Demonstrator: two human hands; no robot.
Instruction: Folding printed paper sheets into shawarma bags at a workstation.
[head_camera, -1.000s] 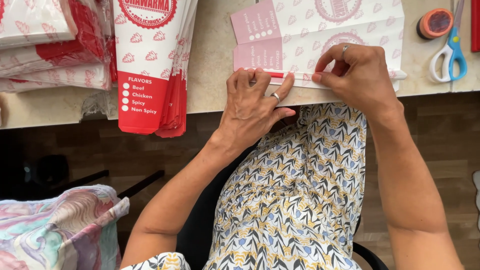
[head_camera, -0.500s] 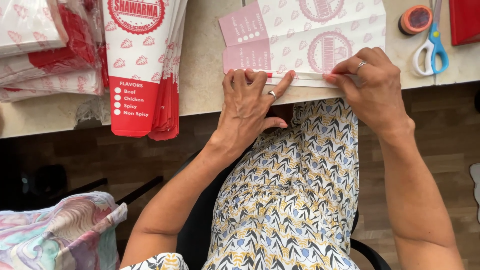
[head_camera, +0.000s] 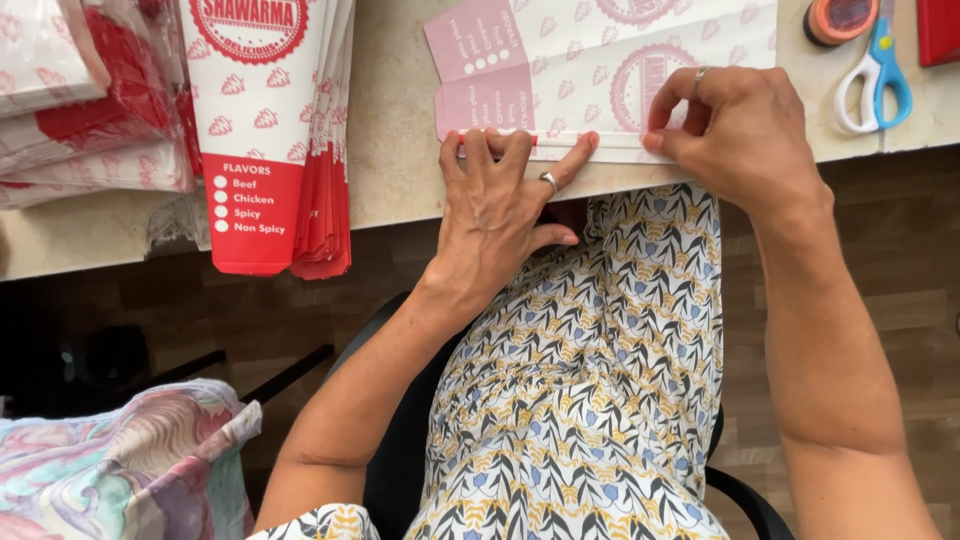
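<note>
A flat white paper sheet (head_camera: 600, 60) with pink print lies at the near edge of the beige table (head_camera: 400, 120). My left hand (head_camera: 500, 200), a ring on one finger, presses flat on the sheet's folded near edge with fingers spread. Further right, my right hand (head_camera: 740, 125) pinches the same folded strip between thumb and fingertips. Both hands sit over the table's edge, above my patterned lap.
A stack of red-and-white paper sleeves (head_camera: 265, 130) hangs over the table edge at left, with more wrappers (head_camera: 70, 110) beside it. Blue-handled scissors (head_camera: 875, 75) and an orange tape roll (head_camera: 840, 18) lie at the far right. A patterned fabric bundle (head_camera: 120, 465) sits lower left.
My right hand has slid left along the folded edge, closer to my left hand, whose fingers stay pressed on the sheet. The view has shifted slightly.
</note>
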